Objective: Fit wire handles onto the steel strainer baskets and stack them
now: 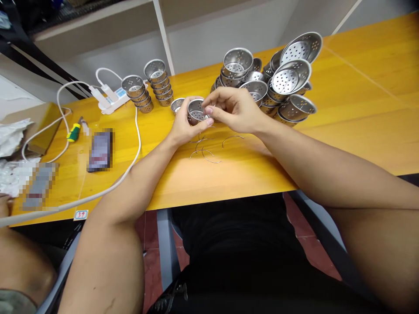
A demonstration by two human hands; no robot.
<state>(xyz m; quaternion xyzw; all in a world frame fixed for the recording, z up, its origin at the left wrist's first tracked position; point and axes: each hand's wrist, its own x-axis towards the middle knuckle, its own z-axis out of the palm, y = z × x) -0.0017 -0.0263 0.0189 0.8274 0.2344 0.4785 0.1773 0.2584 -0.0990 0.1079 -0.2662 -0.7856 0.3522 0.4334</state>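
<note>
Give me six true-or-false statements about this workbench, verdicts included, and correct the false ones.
1. The left hand holds a perforated metal cup. True.
2. The right hand rests on the power strip. False: it is at the held cup.
3. Thin curved wires lie on the table. True.
4. The green-and-yellow tool is in the left hand. False: it lies on the table.
5. A stack of cups stands beside the power strip. True.
6. Nothing is plugged into the power strip. False: white plugs are in it.
</note>
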